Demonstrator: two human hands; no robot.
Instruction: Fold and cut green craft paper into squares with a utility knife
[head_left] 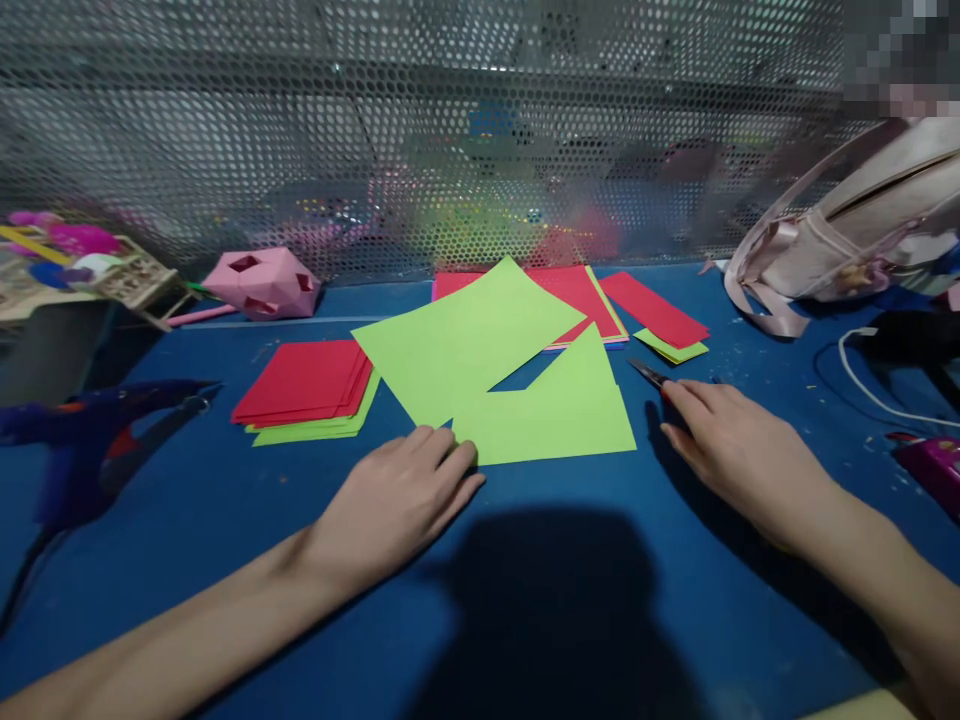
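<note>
Over the near left corner of a cut light-green sheet of paper [547, 425], my left hand [405, 485] has its fingers curled and closed on the edge. Another large light-green sheet [465, 340] lies behind, partly overlapped by it. To the right, my right hand [739, 450] closes over the handle end of a pair of scissors [649, 374]. The blades point away to the upper left, low over the table; the handles are mostly hidden under my fingers.
A stack of red and green squares [304, 385] sits left. Red sheets [562, 290] and red strips [656, 308] lie behind. A blue glue gun [90, 440], a pink paper shape [262, 283] and a pale backpack [847, 220] flank the blue table [300, 640]. Perforated metal mesh [375, 130] stands behind.
</note>
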